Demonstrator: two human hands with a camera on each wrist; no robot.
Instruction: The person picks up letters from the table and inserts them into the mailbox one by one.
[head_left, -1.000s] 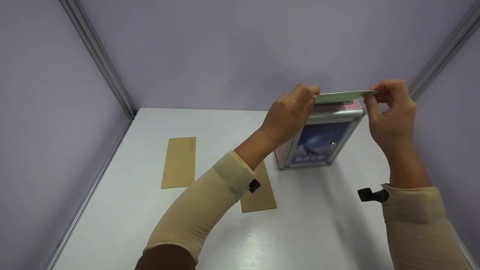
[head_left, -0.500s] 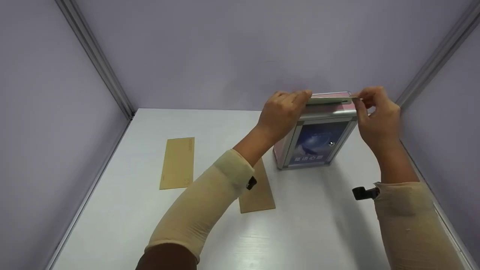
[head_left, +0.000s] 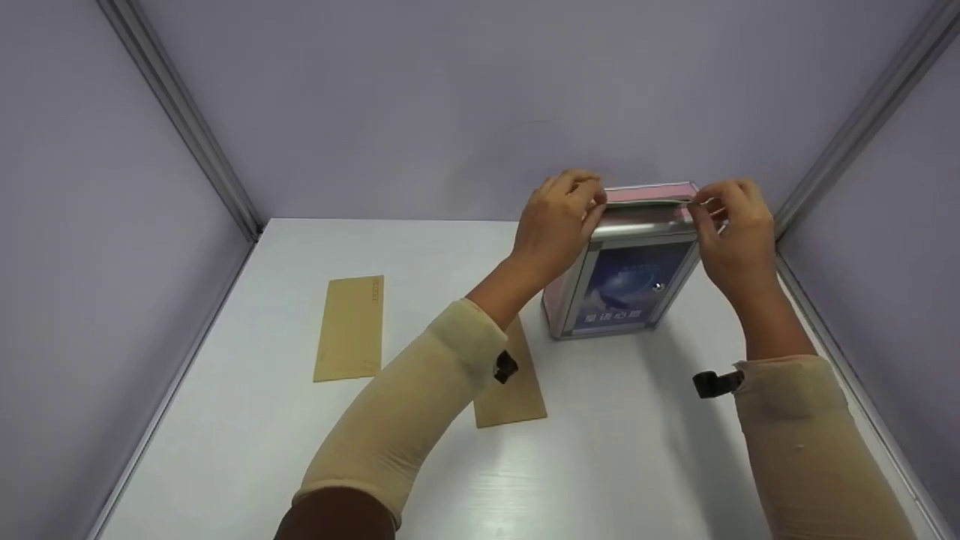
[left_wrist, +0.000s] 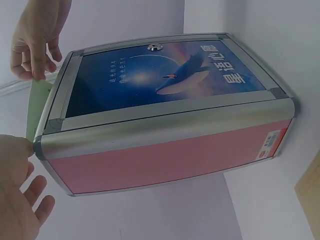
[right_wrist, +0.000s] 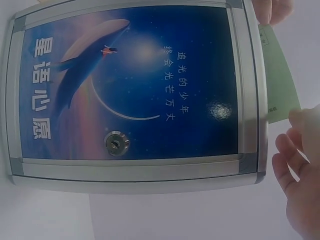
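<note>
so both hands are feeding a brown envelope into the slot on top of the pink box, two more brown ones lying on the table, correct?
Not quite. The envelope at the top of the pink box is pale green, not brown; the right wrist view shows the colour plainly. The left hand and right hand do hold its ends, and two brown envelopes lie on the table.

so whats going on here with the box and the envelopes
A person holds a pale green card by its two ends, left hand on one and right hand on the other, at the top of a pink box with a blue whale picture and a lock on its front. Part of the card sticks out above the box's top edge. Two brown envelopes lie flat on the white table, left of the box.
</note>
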